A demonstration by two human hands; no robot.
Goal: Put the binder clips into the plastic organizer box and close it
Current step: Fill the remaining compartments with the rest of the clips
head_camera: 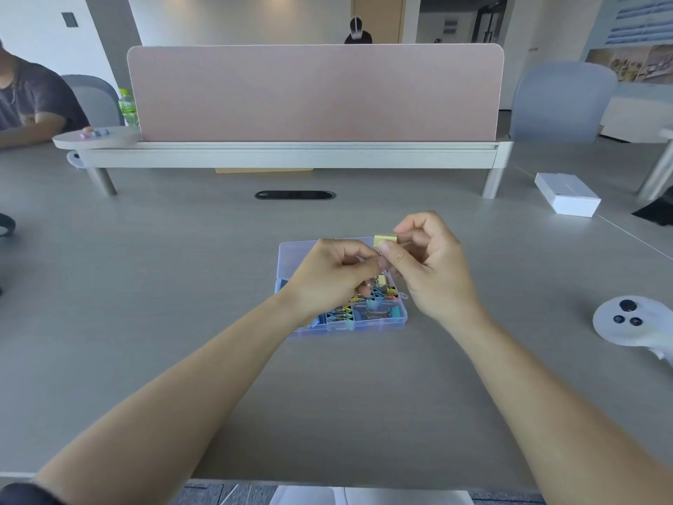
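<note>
On the grey table [182,286] the plastic organizer box [398,317] lies open, with binder clips [368,309] in its compartments. Above it, the right hand [429,271] pinches a yellow binder clip [385,240] between thumb and forefinger. The left hand [333,273], fingers curled, seems to pinch its wire handle.

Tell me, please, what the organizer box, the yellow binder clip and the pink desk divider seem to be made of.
Organizer box: clear, smooth plastic with a bluish tint; the clips show through its walls.
Yellow binder clip: likely painted sheet metal, matt pastel body, with thin silvery wire handles.
Pink desk divider: probably fabric or felt over a board; even matt surface, no shine.
</note>
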